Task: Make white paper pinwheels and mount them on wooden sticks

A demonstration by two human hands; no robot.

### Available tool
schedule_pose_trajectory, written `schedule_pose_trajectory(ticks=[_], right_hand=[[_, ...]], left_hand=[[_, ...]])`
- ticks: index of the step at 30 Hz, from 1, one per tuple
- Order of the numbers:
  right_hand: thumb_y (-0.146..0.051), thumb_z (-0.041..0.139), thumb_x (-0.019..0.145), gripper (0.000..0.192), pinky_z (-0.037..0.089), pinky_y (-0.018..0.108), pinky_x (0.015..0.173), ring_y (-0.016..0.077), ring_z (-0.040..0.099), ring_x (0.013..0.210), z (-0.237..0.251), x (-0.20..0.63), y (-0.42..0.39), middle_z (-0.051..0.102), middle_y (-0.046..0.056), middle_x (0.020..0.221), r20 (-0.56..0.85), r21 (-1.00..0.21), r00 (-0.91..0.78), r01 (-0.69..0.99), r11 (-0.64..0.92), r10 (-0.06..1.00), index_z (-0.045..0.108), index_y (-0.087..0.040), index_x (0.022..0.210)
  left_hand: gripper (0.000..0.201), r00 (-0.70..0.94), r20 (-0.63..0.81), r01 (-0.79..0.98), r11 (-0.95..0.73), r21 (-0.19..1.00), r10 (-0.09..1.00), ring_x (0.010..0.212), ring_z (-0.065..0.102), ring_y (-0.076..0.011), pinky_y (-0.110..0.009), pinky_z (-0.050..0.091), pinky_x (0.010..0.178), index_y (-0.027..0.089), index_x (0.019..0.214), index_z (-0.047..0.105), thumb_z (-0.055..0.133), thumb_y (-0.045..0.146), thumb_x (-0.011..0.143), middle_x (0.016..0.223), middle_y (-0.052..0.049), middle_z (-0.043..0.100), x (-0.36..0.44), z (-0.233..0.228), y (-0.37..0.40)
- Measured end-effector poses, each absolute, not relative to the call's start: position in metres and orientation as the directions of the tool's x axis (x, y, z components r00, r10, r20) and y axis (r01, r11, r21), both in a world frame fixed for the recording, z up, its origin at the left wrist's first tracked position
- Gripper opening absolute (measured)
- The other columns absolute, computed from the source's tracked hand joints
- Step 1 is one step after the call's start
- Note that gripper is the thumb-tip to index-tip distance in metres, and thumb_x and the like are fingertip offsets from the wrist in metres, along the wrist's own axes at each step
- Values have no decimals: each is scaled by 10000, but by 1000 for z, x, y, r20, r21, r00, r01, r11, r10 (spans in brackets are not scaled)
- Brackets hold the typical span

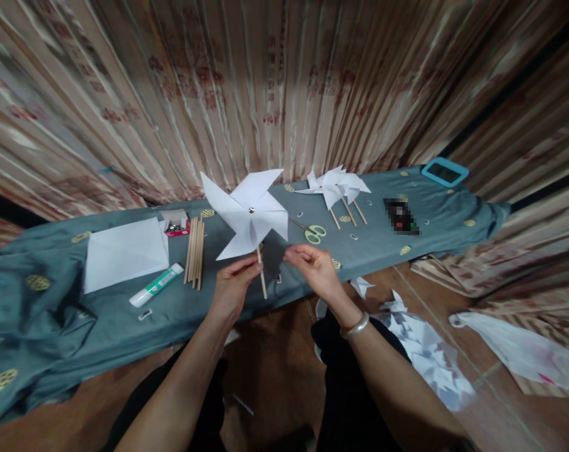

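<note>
With the left hand (234, 285) pinching the pinwheel (246, 213) stick and the right hand (315, 267) loosely spread, a careless flick could tear a blade.

Your forearms are bare, with no sleeves in view. You wear a plain silver bangle (354, 326) on your right wrist, and dark black clothing covers your lap.

A pixelated dark object (401, 216) on the cloth is unreadable, and the table's (11, 295) left end is cut off.
</note>
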State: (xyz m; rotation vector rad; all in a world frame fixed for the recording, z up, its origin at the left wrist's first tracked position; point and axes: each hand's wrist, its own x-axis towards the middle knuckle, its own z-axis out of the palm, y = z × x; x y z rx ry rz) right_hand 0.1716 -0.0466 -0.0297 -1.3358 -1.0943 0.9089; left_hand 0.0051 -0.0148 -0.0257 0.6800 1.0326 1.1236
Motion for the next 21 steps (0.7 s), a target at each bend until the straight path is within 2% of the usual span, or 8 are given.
schedule_pose_trajectory(ticks=[3,7,15,21], right_hand=[[-475,683,765,298,478,253,598,149,647,637,-35,157,-53,720,29,714,23,-986,85,167,9,996,709,-180,801],[-439,691,771,266,475,240,610,137,645,642,-42,144,-58,716,18,717,-1,-980,-29,200,5,1000,710,-175,799],[-362,687,765,181,465,240,601,135,632,614,-42,135,-60,704,3,681,7,-986,-24,167,11,1000,688,-181,757],[-370,659,787,195,455,239,611,134,624,620,-39,135,-60,696,4,679,28,-967,8,255,25,1000,682,-179,756]], left_hand=[[389,74,-313,-436,312,844,947,664,630,-118,-266,489,715,166,696,763,920,253,351,717,-32,741,5,-23,-11],[388,81,-298,-460,301,835,951,635,612,-102,-234,475,651,162,695,761,919,247,350,696,-20,736,6,-22,-9],[360,117,-299,-475,318,820,947,629,607,-103,-253,471,676,156,739,763,903,222,414,701,-19,735,6,-23,-11],[414,143,-261,-493,297,818,955,687,621,-109,-243,456,688,158,848,760,895,240,465,789,-34,745,1,-24,-13]])
